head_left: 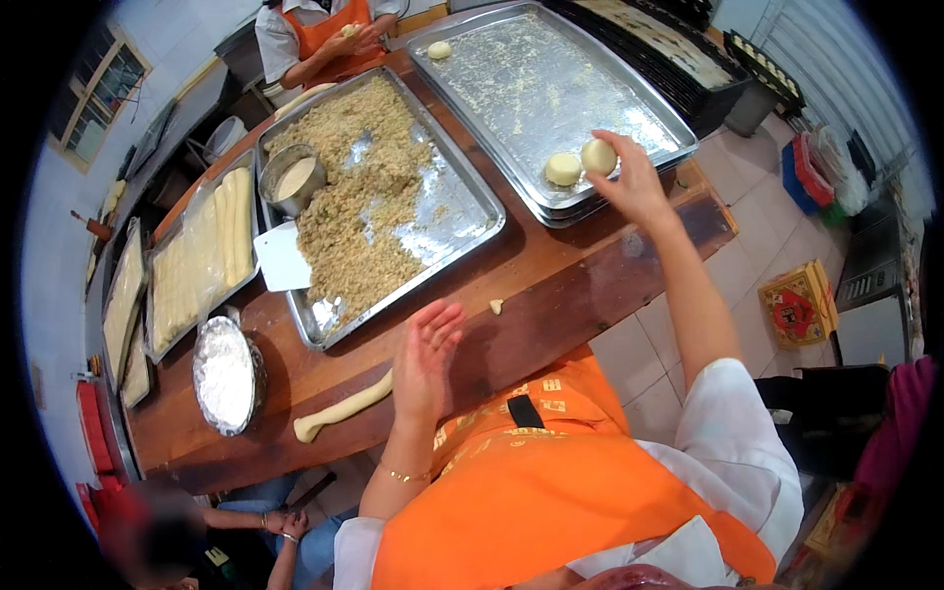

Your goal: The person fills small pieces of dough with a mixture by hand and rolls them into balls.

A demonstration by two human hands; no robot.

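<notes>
My right hand (637,187) grips a round pale dough bun (598,156) between thumb and fingers, at the near right corner of a stacked metal tray (511,88). Just left of it, a second dough bun (562,169) rests on the tray. My left hand (425,366) is held above the table's near edge, palm up and fingers stretched, with nothing in it. Beside its wrist lies a dough rope (342,409). A small scrap of dough (497,307) sits on the wooden tabletop (511,265).
A metal tray (462,211) holds crumbly brown filling (354,211), a metal cup (293,179) and a white scraper (282,259). Further left are a bowl of flour (224,374) and a tray of dough ropes (202,241). A co-worker (329,39) stands across; another person (246,521) sits lower left.
</notes>
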